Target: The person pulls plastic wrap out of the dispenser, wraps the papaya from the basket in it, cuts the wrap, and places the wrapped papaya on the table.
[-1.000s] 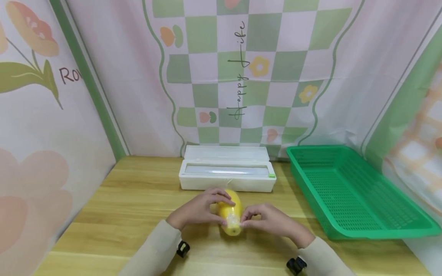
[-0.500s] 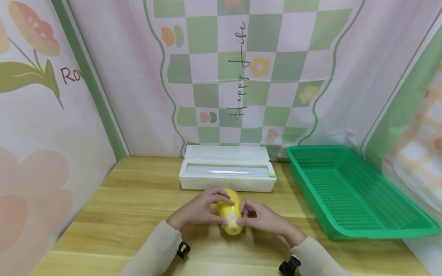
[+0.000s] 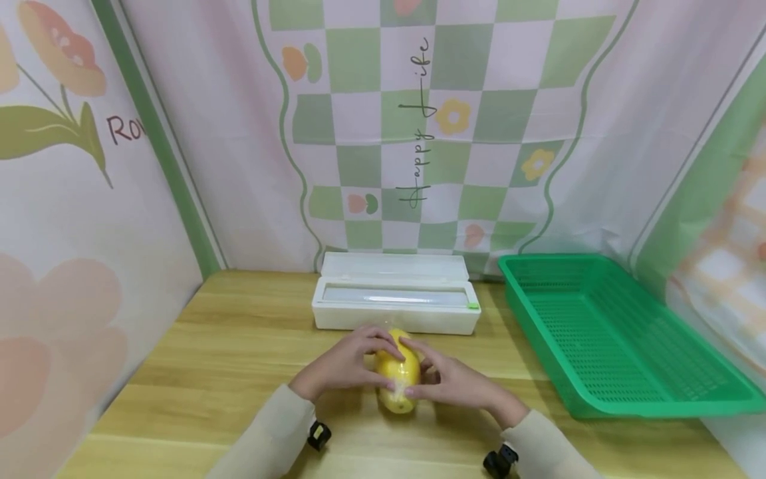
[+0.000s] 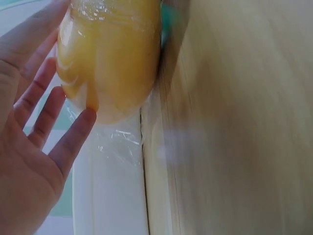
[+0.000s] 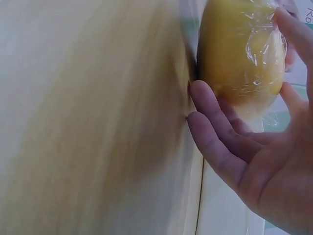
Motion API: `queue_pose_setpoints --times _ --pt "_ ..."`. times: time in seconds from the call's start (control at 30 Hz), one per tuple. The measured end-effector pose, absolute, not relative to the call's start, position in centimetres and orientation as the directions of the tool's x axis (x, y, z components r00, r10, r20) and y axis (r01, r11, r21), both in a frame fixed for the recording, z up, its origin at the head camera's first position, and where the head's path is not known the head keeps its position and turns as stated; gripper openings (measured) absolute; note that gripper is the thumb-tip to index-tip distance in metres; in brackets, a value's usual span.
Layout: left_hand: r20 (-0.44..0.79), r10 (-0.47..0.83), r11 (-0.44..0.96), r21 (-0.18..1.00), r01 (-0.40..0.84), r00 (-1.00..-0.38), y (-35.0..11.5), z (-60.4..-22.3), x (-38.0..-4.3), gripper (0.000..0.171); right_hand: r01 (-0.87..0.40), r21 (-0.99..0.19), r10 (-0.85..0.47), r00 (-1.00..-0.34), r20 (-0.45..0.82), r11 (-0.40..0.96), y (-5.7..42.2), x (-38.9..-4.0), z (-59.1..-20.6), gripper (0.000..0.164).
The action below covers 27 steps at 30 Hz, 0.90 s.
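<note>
A yellow oblong fruit [image 3: 399,372] wrapped in clear cling film lies lengthwise at the middle of the table, one end toward me. My left hand [image 3: 350,359] grips its left side, thumb near the close end and fingers over the top. On the right side my right hand [image 3: 457,381] holds it too, index finger on top and thumb low near the close end. In the left wrist view, loose film [image 4: 117,142] sticks out past the fruit's far end. Wrinkled, shiny film covers the fruit [image 5: 234,49] in the right wrist view.
Just behind the fruit stands a white cling film dispenser [image 3: 395,318] with its lid [image 3: 395,266] raised. A green perforated basket [image 3: 538,339] sits at the right. Printed cloth [image 3: 251,166] hangs behind the wooden table [image 3: 197,372].
My right hand has gone from pinching at the fruit's lower right to spreading its index finger over the top. The fruit's near end has shifted slightly left. My left hand stays in place.
</note>
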<state>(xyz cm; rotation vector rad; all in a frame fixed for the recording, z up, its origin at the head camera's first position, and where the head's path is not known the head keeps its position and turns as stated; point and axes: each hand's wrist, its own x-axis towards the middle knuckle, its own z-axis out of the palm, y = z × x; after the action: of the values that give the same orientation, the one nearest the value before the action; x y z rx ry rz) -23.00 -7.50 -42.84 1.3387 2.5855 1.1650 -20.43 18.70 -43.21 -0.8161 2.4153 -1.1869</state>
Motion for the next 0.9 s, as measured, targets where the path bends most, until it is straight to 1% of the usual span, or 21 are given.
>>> queue_pose_setpoints --times 0.13,0.2,0.3,0.37,0.43,0.5,0.67,0.77,0.9 --pt "0.299 0.696 0.356 0.646 0.676 -0.653 -7.3 -42.8 -22.8 0.042 -0.338 -0.823 -0.646 -0.762 -0.046 0.456 18.8 -20.4 -43.0 0.085" --pt "0.268 0.687 0.346 0.697 0.628 -0.676 -7.3 -42.8 -22.8 0.044 -0.319 -0.839 -0.65 -0.758 -0.053 0.44 18.7 -20.3 -43.0 0.085" --pt "0.185 0.626 0.357 0.796 0.489 -0.758 -7.6 -42.9 -22.7 0.046 -0.293 -0.856 -0.65 -0.758 -0.064 0.425 18.5 -20.2 -43.1 0.086" --pt "0.126 0.555 0.392 0.832 0.393 -0.822 -7.9 -43.0 -22.8 0.049 -0.28 -0.862 -0.645 -0.761 -0.068 0.421 18.4 -20.0 -43.2 0.087" --pt "0.075 0.504 0.433 0.84 0.327 -0.86 -8.2 -43.2 -23.0 0.054 -0.276 -0.866 -0.642 -0.764 -0.065 0.416 18.2 -19.8 -43.2 0.088" --pt "0.032 0.512 0.472 0.825 0.312 -0.858 -8.3 -43.4 -23.2 0.055 -0.279 -0.868 -0.637 -0.769 -0.055 0.411 18.0 -19.5 -43.3 0.089" --pt "-0.014 0.623 0.437 0.835 0.333 -0.782 -7.7 -43.9 -23.5 0.045 -0.292 -0.87 -0.626 -0.779 -0.025 0.398 17.8 -18.9 -43.3 0.09" --pt "-0.031 0.614 0.423 0.857 0.296 -0.789 -7.1 -43.9 -23.5 0.048 -0.311 -0.865 -0.626 -0.78 -0.005 0.394 17.7 -18.7 -43.3 0.09" --pt "-0.121 0.586 0.412 0.896 0.166 -0.801 -6.7 -43.8 -24.0 0.061 -0.333 -0.856 -0.629 -0.777 0.012 0.395 17.6 -18.5 -43.2 0.09"
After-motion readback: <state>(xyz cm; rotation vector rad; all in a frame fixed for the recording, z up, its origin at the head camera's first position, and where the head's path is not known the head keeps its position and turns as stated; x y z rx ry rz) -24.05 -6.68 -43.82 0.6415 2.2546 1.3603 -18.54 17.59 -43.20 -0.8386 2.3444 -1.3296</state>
